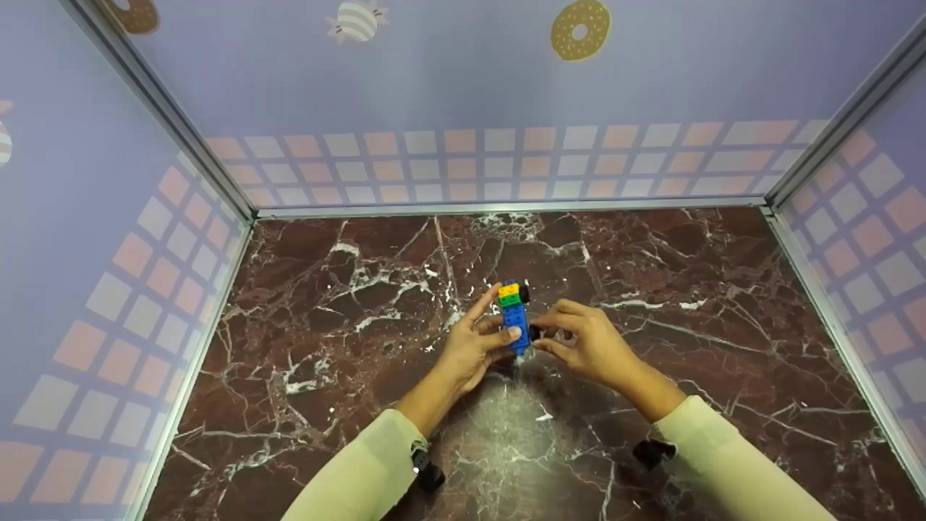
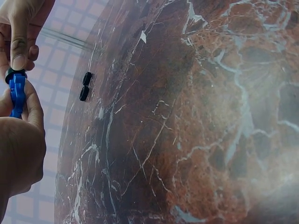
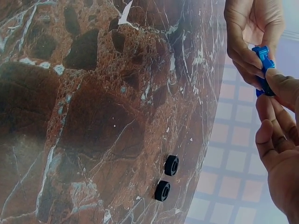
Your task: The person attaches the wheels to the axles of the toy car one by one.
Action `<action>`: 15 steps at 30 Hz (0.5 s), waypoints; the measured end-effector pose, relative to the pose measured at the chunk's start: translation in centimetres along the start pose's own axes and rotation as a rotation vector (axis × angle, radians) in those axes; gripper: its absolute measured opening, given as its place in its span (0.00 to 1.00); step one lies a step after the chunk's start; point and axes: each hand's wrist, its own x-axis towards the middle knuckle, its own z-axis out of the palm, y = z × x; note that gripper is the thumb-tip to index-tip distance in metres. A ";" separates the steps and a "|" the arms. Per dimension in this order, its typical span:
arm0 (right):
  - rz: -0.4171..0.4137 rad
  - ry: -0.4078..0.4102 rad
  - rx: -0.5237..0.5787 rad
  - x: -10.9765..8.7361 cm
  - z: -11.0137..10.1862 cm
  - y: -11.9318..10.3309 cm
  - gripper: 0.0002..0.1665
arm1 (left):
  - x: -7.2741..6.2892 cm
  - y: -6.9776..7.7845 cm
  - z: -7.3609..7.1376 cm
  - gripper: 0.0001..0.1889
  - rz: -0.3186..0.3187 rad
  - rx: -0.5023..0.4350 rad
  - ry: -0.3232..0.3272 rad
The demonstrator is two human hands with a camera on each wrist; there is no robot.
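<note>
My left hand (image 1: 466, 347) grips a blue toy vehicle base (image 1: 516, 322), its thumb lying on the studded top. Yellow (image 1: 509, 290) and green (image 1: 509, 300) bricks sit on the base's far end. My right hand (image 1: 589, 340) pinches a black wheel (image 1: 534, 332) against the base's right side at the near end. That wheel (image 2: 15, 74) shows between the fingertips in the left wrist view. Another black round shape (image 1: 525, 293) shows beside the coloured bricks; whether it is fixed on, I cannot tell. The base's left side is mostly hidden by my left fingers.
Two loose black wheels (image 3: 167, 178) stand close together on the dark red marbled tabletop (image 1: 325, 325). Patterned lilac panels (image 1: 463, 94) with metal edge strips wall in the table at the back and both sides.
</note>
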 end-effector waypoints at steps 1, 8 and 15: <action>-0.002 -0.001 0.000 0.0 0.0 0.0 0.19 | 0.0 0.0 0.0 0.47 0.001 0.001 0.002; -0.008 -0.004 -0.006 0.0 -0.1 -0.2 0.19 | 0.0 -0.1 0.1 0.48 0.003 -0.002 0.008; -0.017 -0.001 -0.033 0.1 -0.2 -0.2 0.20 | 0.0 -0.1 0.2 0.47 0.001 0.005 0.018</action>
